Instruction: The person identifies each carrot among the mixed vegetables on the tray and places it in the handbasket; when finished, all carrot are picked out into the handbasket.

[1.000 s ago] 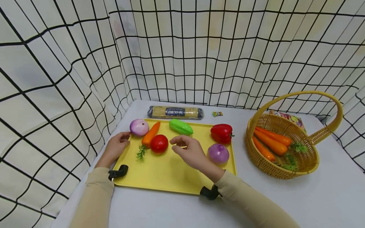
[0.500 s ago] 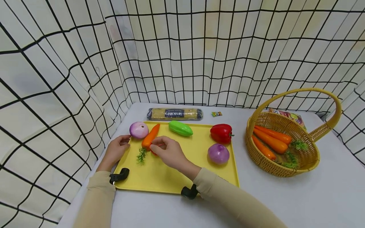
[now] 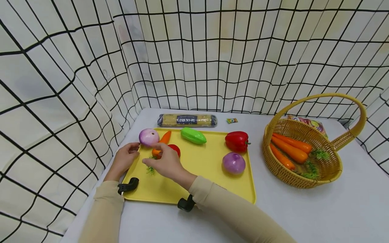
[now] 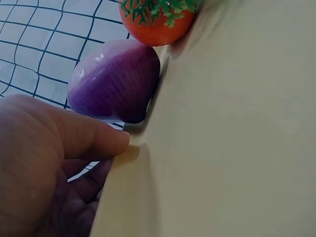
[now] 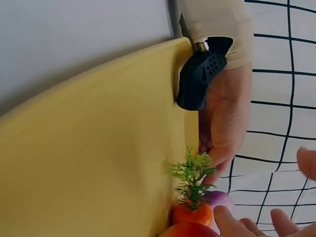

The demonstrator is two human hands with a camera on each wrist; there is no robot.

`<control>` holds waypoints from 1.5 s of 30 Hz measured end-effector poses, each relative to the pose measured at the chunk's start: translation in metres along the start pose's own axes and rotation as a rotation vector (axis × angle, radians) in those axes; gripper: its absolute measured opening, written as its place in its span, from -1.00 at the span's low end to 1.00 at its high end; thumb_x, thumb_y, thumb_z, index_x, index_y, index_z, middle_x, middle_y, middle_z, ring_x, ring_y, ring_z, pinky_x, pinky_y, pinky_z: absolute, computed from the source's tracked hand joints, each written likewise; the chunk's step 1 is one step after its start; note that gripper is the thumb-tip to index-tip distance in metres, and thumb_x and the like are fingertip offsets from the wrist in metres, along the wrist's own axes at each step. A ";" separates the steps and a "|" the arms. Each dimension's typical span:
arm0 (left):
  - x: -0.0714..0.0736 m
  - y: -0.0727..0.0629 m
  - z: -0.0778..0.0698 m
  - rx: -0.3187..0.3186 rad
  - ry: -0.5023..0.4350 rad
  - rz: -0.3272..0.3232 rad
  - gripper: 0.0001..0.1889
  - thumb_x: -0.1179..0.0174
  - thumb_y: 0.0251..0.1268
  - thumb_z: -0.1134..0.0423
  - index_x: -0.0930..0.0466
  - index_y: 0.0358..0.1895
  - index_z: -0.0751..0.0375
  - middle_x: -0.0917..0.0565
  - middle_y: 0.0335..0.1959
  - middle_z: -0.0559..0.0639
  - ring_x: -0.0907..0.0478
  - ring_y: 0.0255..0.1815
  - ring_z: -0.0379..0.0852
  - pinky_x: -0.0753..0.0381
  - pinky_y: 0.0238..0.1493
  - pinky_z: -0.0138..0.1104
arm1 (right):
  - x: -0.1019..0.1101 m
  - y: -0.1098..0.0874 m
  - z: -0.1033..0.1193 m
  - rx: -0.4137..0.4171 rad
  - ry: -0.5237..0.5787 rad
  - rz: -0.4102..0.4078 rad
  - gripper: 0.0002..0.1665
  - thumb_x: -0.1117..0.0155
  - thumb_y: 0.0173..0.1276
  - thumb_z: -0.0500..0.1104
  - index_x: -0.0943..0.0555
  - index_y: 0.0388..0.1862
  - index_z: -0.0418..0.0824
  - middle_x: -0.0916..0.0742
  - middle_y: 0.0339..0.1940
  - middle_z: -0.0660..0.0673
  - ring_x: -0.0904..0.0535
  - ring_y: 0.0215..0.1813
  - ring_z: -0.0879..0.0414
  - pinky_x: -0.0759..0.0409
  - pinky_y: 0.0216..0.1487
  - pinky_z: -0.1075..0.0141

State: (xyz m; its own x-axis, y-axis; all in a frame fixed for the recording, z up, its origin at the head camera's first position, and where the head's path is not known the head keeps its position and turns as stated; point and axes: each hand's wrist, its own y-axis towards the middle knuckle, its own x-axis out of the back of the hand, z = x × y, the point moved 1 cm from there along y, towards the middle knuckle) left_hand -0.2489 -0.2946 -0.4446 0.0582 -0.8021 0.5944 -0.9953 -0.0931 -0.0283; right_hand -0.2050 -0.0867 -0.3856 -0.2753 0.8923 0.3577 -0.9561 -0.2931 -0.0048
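At the yellow tray's (image 3: 212,148) left edge, my left hand (image 3: 123,162) pinches the rim, thumb (image 4: 106,140) on top and fingers beneath. Just beyond it sits a purple-and-white onion (image 3: 149,137). My right hand (image 3: 168,164) hovers over an orange carrot (image 3: 165,137), thumb and fingers spread apart, nothing held. It partly covers the carrot and the red tomato (image 3: 175,149). In the right wrist view, the right fingers (image 5: 227,222) are beside the carrot's top (image 5: 192,215), whose green leaves (image 5: 190,173) point toward the left hand.
Farther right on the tray lie a green ridged vegetable (image 3: 193,135), a red bell pepper (image 3: 236,141) and a purple onion (image 3: 234,163). Behind it are a pasta pack (image 3: 186,120) and a small wrapped candy (image 3: 232,120). A wicker basket (image 3: 284,177) holds several carrots (image 3: 290,152). Black netting (image 3: 206,67) surrounds the table.
My right hand has moved left across the tray, passing over the tomato to the carrot, and its fingers have spread. The left hand has stayed at the tray's edge.
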 end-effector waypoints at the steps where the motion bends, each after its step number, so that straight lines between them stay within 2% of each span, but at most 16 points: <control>1: 0.000 0.000 0.000 0.003 -0.001 0.000 -0.53 0.02 0.44 0.36 -0.31 0.37 0.40 -0.46 0.24 0.39 -0.43 0.20 0.22 -0.47 0.10 -0.12 | 0.000 0.001 -0.001 -0.006 -0.005 -0.011 -0.33 -0.50 0.16 0.03 -0.52 0.24 -0.09 -0.63 0.20 -0.02 -0.58 0.16 0.02 -0.60 0.06 0.29; 5: -0.001 0.001 0.000 -0.002 -0.006 0.003 -0.52 0.02 0.43 0.36 -0.31 0.38 0.40 -0.47 0.24 0.39 -0.43 0.20 0.22 -0.47 0.11 -0.12 | 0.002 0.005 -0.003 -0.019 -0.021 -0.058 -0.40 -0.49 0.18 -0.01 -0.55 0.18 -0.12 -0.65 0.16 -0.10 -0.59 0.04 0.04 -0.60 -0.02 0.29; 9: -0.001 0.002 0.000 -0.011 0.003 0.000 -0.52 0.01 0.42 0.37 -0.31 0.37 0.41 -0.47 0.22 0.40 -0.44 0.18 0.22 -0.46 0.10 -0.13 | 0.006 0.012 -0.005 0.002 -0.068 -0.090 -0.40 -0.48 0.17 -0.04 -0.57 0.17 -0.17 -0.68 0.09 -0.13 -0.54 -0.15 0.11 -0.57 -0.16 0.34; 12: -0.001 0.001 0.001 -0.016 0.009 -0.006 -0.52 0.01 0.42 0.37 -0.32 0.37 0.41 -0.48 0.22 0.39 -0.44 0.17 0.22 -0.45 0.10 -0.12 | 0.008 0.019 -0.007 0.024 -0.112 -0.100 -0.39 -0.46 0.18 -0.04 -0.57 0.21 -0.18 -0.67 0.12 -0.14 -0.52 -0.18 0.12 -0.54 -0.18 0.35; 20: 0.002 0.000 0.001 -0.015 0.013 -0.004 -0.52 0.01 0.41 0.37 -0.32 0.36 0.41 -0.48 0.22 0.39 -0.44 0.17 0.22 -0.44 0.11 -0.10 | 0.003 0.034 -0.005 0.019 -0.155 -0.080 -0.36 -0.47 0.20 -0.04 -0.56 0.26 -0.17 -0.64 0.19 -0.10 -0.55 0.03 0.06 -0.56 0.01 0.28; 25: 0.002 0.000 0.001 -0.010 0.014 -0.005 -0.52 0.01 0.42 0.37 -0.32 0.36 0.41 -0.48 0.22 0.39 -0.44 0.17 0.22 -0.46 0.08 -0.14 | -0.008 0.041 -0.003 0.003 -0.165 -0.104 -0.40 -0.49 0.16 -0.05 -0.60 0.19 -0.17 -0.63 0.16 -0.06 -0.52 0.07 0.08 -0.55 0.05 0.31; 30: 0.000 0.001 0.001 -0.007 0.009 0.000 -0.52 0.01 0.43 0.36 -0.31 0.38 0.39 -0.47 0.23 0.38 -0.43 0.20 0.22 -0.47 0.11 -0.11 | -0.016 0.044 -0.003 -0.050 -0.230 -0.099 -0.41 -0.47 0.17 -0.01 -0.60 0.17 -0.14 -0.53 0.22 -0.13 -0.49 0.06 0.04 -0.56 0.05 0.31; 33: -0.001 0.001 0.001 -0.011 0.009 -0.006 -0.53 0.01 0.43 0.37 -0.32 0.37 0.39 -0.48 0.23 0.38 -0.44 0.20 0.23 -0.46 0.13 -0.08 | -0.018 0.045 -0.006 -0.095 -0.244 -0.076 -0.38 -0.45 0.18 0.00 -0.56 0.22 -0.11 -0.41 0.35 -0.19 -0.50 0.10 -0.04 -0.57 0.11 0.23; 37: -0.001 0.001 0.001 -0.012 0.013 -0.012 -0.53 0.01 0.42 0.37 -0.33 0.36 0.39 -0.48 0.22 0.39 -0.44 0.19 0.23 -0.45 0.15 -0.05 | -0.018 0.049 -0.013 -0.160 -0.212 -0.029 -0.31 -0.42 0.19 0.03 -0.50 0.31 -0.07 -0.30 0.43 -0.21 -0.45 0.20 -0.09 -0.53 0.18 0.17; 41: -0.001 0.001 0.001 -0.010 0.014 -0.015 -0.54 0.02 0.42 0.38 -0.34 0.35 0.40 -0.48 0.22 0.39 -0.44 0.19 0.23 -0.44 0.17 -0.04 | -0.018 0.053 -0.019 -0.203 -0.192 0.026 -0.27 -0.42 0.18 0.05 -0.47 0.34 -0.02 -0.29 0.41 -0.21 -0.41 0.23 -0.10 -0.50 0.19 0.15; 45: -0.001 0.001 0.001 -0.007 0.013 -0.016 -0.54 0.02 0.43 0.38 -0.33 0.36 0.40 -0.47 0.22 0.39 -0.43 0.20 0.23 -0.44 0.17 -0.03 | -0.020 0.053 -0.019 -0.210 -0.193 0.058 -0.28 -0.43 0.18 0.05 -0.48 0.34 0.01 -0.30 0.40 -0.23 -0.40 0.22 -0.11 -0.48 0.20 0.12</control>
State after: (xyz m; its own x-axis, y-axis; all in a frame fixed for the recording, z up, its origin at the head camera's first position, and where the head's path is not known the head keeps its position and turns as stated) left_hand -0.2500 -0.2942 -0.4461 0.0732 -0.7927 0.6053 -0.9947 -0.1018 -0.0130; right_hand -0.2527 -0.1134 -0.4109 -0.3251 0.7883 0.5224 -0.9447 -0.2461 -0.2165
